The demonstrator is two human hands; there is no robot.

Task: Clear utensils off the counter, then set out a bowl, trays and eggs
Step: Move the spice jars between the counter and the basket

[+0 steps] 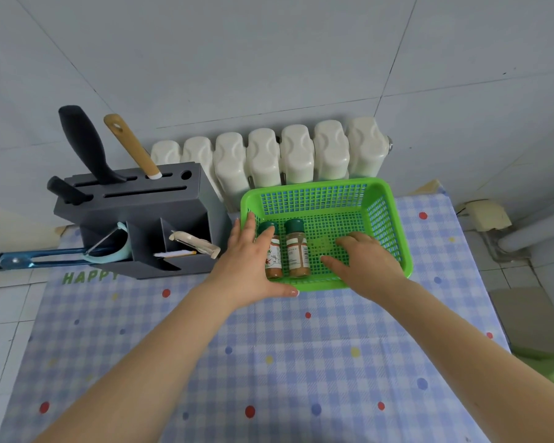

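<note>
While both reach in: green basket (pixel 387 219), left hand (pixel 247 270) flat on near-left rim, right hand (pixel 362 260) spread inside, gripping nothing. Two spice jars (pixel 287 249) lying between hands; risk of rolling if tilted.

Basket (pixel 385 199) at rear centre of table (pixel 269 362), radiator (pixel 269 158) behind it. Two spice jars (pixel 296 251) lying side by side in basket's left part. Knife block (pixel 135 199) just left of basket. Both hands reaching into basket: left hand (pixel 247 266) over left jar, right hand (pixel 362 260) right of jars.
</note>
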